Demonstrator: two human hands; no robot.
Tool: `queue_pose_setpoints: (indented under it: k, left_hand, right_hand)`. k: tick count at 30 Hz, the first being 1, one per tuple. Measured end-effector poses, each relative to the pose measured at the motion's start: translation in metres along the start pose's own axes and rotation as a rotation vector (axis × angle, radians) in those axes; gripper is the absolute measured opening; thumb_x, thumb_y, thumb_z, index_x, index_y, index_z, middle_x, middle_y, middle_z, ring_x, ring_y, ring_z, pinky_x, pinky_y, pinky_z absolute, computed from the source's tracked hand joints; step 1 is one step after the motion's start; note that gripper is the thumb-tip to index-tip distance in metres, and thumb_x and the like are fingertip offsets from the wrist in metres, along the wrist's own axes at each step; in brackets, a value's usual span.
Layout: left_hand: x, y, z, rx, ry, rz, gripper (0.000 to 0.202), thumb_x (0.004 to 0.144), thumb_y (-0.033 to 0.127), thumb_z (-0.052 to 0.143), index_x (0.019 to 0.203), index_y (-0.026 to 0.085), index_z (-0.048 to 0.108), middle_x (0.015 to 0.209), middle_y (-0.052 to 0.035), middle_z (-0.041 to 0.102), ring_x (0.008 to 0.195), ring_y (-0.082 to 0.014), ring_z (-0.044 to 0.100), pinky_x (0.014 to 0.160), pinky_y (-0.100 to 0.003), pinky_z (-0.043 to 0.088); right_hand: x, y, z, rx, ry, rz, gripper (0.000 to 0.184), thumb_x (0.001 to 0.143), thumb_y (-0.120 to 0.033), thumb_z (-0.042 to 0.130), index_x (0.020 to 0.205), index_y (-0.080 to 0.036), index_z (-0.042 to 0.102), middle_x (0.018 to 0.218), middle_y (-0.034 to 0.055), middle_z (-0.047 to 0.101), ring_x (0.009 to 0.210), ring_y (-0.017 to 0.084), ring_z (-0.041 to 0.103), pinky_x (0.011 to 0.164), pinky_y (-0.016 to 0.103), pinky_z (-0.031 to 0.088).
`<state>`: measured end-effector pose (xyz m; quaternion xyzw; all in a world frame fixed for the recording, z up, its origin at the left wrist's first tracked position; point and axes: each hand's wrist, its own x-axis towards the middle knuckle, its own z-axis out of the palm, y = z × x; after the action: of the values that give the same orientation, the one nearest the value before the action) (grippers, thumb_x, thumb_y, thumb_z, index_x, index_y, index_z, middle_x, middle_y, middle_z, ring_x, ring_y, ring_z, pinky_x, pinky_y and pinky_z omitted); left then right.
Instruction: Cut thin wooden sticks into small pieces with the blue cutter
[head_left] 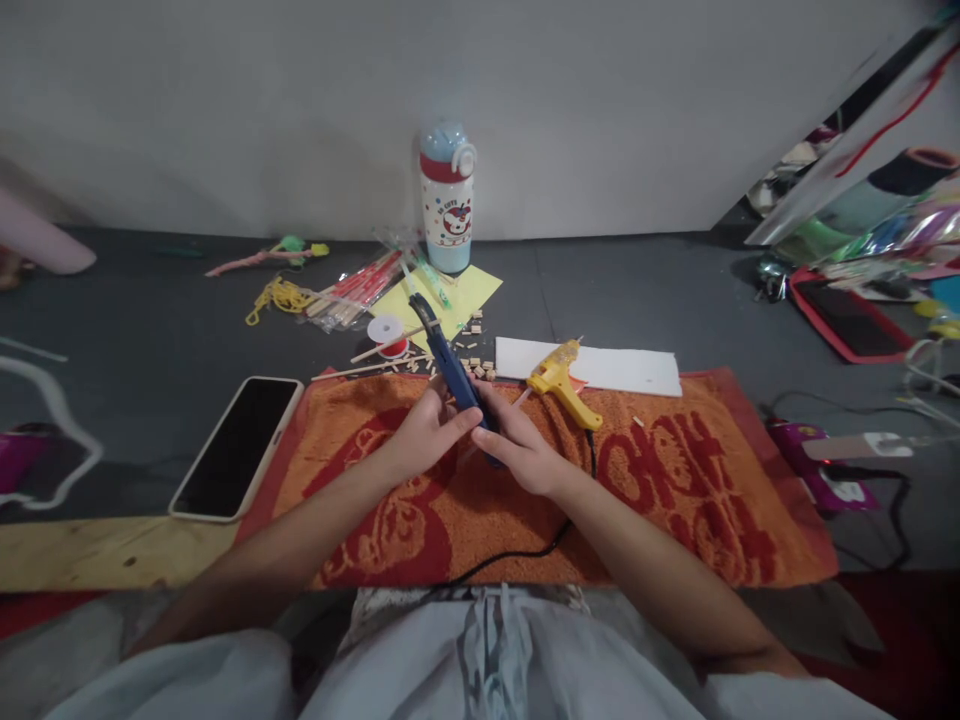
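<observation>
A long, narrow dark-blue tool with a black end (448,362) is held between both hands, tilted up and to the left; its exact kind cannot be made out. My left hand (431,432) is closed round its near part from the left. From the right, my right hand (521,445) grips the lower end, both thumbs on top. Below them lies an orange towel (675,500) with red lettering. Just right of my hands, a yellow hot glue gun (559,380) rests across a white foam strip (634,370). Small cut stick pieces (476,368) lie beyond the tool.
A white bottle (448,205) stands at the back behind yellow paper (480,290). Bagged sticks (360,285), a thread spool (388,335) and yellow cord (279,297) lie left. A phone (236,450) is at left. A black cable (517,553) crosses the towel.
</observation>
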<state>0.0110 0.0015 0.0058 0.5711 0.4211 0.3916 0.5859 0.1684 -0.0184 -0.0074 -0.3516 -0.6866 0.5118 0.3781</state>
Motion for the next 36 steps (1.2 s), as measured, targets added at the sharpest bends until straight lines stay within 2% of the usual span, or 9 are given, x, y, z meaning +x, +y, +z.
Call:
queue_pose_setpoints:
  k: [3,15,23,25,27,28,30,33,36]
  left_hand:
    - [-0.002,-0.002,0.002,0.016,0.054,0.021,0.06,0.067,0.06,0.066,0.105,0.018,0.046,0.102,-0.0083,0.059,0.095,-0.0204,0.057,0.085,-0.034,0.047]
    - [-0.002,-0.008,0.002,-0.01,0.081,0.047,0.056,0.069,0.057,0.066,0.105,0.018,0.048,0.105,-0.0094,0.057,0.098,-0.0209,0.055,0.088,-0.035,0.046]
    - [0.002,-0.005,-0.002,0.04,0.021,0.009,0.051,0.073,0.055,0.064,0.105,0.017,0.05,0.104,-0.0089,0.06,0.099,-0.0217,0.057,0.089,-0.034,0.045]
    - [0.001,-0.002,-0.007,0.165,0.012,0.02,0.044,0.08,0.052,0.056,0.106,0.017,0.051,0.105,-0.0086,0.061,0.102,-0.022,0.056,0.09,-0.035,0.045]
    - [0.001,0.004,-0.013,0.39,0.083,0.08,0.034,0.087,0.046,0.047,0.104,0.018,0.052,0.104,-0.0081,0.062,0.099,-0.0214,0.057,0.089,-0.036,0.045]
    - [0.001,0.006,-0.017,0.535,0.154,0.129,0.029,0.089,0.043,0.045,0.101,0.018,0.052,0.101,-0.0081,0.061,0.095,-0.0211,0.057,0.087,-0.037,0.045]
    - [0.002,0.012,-0.025,0.773,0.378,0.291,0.019,0.088,0.034,0.046,0.096,0.018,0.052,0.097,-0.0094,0.06,0.092,-0.0216,0.056,0.087,-0.038,0.044]
    - [0.007,0.015,-0.037,1.013,0.582,0.484,0.015,0.085,0.025,0.047,0.097,0.018,0.051,0.101,-0.0118,0.058,0.102,-0.0237,0.053,0.094,-0.039,0.041]
    - [0.013,0.014,-0.045,1.174,0.557,0.436,0.019,0.085,0.02,0.041,0.1,0.016,0.052,0.104,-0.0134,0.06,0.104,-0.0244,0.054,0.093,-0.038,0.041]
  right_hand:
    - [0.0,0.001,0.0,-0.009,-0.006,-0.008,0.069,0.089,-0.056,0.043,0.143,-0.017,0.028,0.146,0.0127,0.039,0.135,0.025,0.037,0.114,0.043,0.026]
    - [-0.001,0.006,0.002,-0.06,0.013,0.005,0.068,0.089,-0.057,0.041,0.144,-0.019,0.029,0.146,0.0113,0.041,0.135,0.027,0.037,0.114,0.045,0.026]
    - [0.002,0.005,0.003,0.025,0.041,0.051,0.07,0.086,-0.062,0.042,0.14,-0.018,0.035,0.14,0.0113,0.047,0.13,0.026,0.043,0.111,0.043,0.032]
    - [0.002,0.005,0.003,0.03,0.062,0.073,0.071,0.085,-0.064,0.042,0.138,-0.017,0.036,0.137,0.0124,0.049,0.127,0.026,0.046,0.11,0.043,0.033]
    - [0.002,0.005,0.002,0.004,0.076,0.095,0.072,0.085,-0.062,0.043,0.138,-0.014,0.036,0.137,0.0149,0.049,0.127,0.027,0.045,0.111,0.044,0.031]
    - [0.002,0.005,0.001,-0.016,0.081,0.108,0.072,0.086,-0.061,0.044,0.138,-0.012,0.035,0.139,0.0162,0.047,0.129,0.028,0.043,0.111,0.045,0.029]
    - [0.001,0.005,0.0,-0.054,0.087,0.13,0.072,0.086,-0.058,0.044,0.139,-0.01,0.033,0.142,0.0181,0.043,0.132,0.029,0.04,0.113,0.047,0.025]
    - [0.0,0.003,-0.002,-0.094,0.071,0.13,0.07,0.088,-0.054,0.044,0.141,-0.01,0.03,0.145,0.0176,0.04,0.134,0.029,0.036,0.114,0.047,0.023]
    - [-0.001,0.002,-0.002,-0.126,0.037,0.11,0.069,0.089,-0.052,0.043,0.141,-0.01,0.029,0.145,0.0175,0.039,0.135,0.029,0.036,0.114,0.047,0.023]
